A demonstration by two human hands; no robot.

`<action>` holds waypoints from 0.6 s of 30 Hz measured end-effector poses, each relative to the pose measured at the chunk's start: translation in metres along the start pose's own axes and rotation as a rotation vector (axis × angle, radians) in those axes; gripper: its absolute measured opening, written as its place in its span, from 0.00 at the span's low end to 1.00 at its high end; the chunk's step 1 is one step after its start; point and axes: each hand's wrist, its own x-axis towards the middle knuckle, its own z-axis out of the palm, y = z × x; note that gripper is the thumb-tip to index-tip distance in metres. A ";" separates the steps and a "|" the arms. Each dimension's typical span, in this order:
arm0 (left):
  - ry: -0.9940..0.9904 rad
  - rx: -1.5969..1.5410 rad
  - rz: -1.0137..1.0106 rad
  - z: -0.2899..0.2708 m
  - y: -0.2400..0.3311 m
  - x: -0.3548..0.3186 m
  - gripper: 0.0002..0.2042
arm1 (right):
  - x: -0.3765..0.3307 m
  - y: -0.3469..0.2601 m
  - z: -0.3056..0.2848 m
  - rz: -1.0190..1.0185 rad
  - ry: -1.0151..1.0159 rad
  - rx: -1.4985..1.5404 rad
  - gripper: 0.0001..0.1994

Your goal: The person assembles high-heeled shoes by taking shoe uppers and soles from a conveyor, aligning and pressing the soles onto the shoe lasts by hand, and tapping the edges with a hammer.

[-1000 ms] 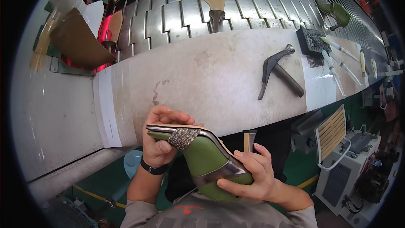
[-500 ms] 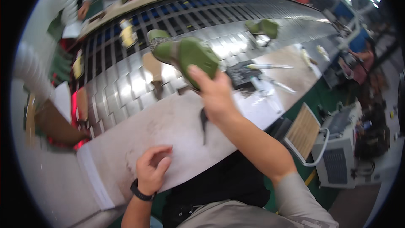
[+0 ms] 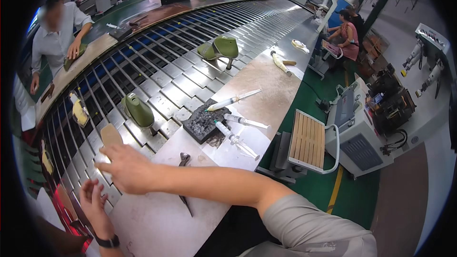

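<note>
Now both hands open and empty, right hand (image 3: 124, 169) over conveyor slats (image 3: 190, 74), left hand (image 3: 94, 200) on bench (image 3: 157, 219), green shoe (image 3: 139, 111) nearby.

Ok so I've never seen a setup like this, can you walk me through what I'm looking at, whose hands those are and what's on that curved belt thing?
This is one picture from a wide fisheye camera worn on a person's head, looking down, so straight edges bend. The two bare hands belong to that person. The right hand reaches across to the left, open and holding nothing, over a tan insole. The left hand, with a dark wristband, rests open at the bench edge. The curved surface is a slatted metal conveyor. On it stand an olive green shoe nearby and a green high-heeled shoe farther along. On the workbench lie a pincer-like tool, a dark pad and several syringes. Other people work around the line.
</note>
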 end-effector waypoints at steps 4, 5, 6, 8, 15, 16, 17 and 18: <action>0.091 0.479 0.179 -0.046 -0.109 0.212 0.36 | -0.003 0.023 0.049 0.197 -0.444 -0.071 0.14; 0.175 0.664 0.276 -0.050 -0.118 0.259 0.40 | -0.001 0.021 0.048 0.230 -0.452 -0.046 0.12; 0.266 0.849 0.368 -0.049 -0.121 0.295 0.44 | 0.001 0.020 0.050 0.261 -0.466 -0.015 0.10; 0.289 0.917 0.252 -0.004 -0.107 0.348 0.51 | -0.012 0.033 0.047 0.307 -0.433 0.002 0.11; 0.623 1.048 0.012 0.083 -0.144 0.440 0.55 | -0.013 0.048 0.050 0.315 -0.218 0.138 0.21; 0.636 1.029 0.044 0.050 -0.148 0.454 0.54 | -0.009 0.042 0.055 0.300 -0.254 0.130 0.20; 0.609 1.047 0.045 0.045 -0.151 0.463 0.52 | -0.011 0.045 0.061 0.304 -0.245 0.127 0.20; 0.581 1.066 0.044 0.043 -0.152 0.469 0.50 | -0.017 0.047 0.066 0.267 -0.201 0.103 0.17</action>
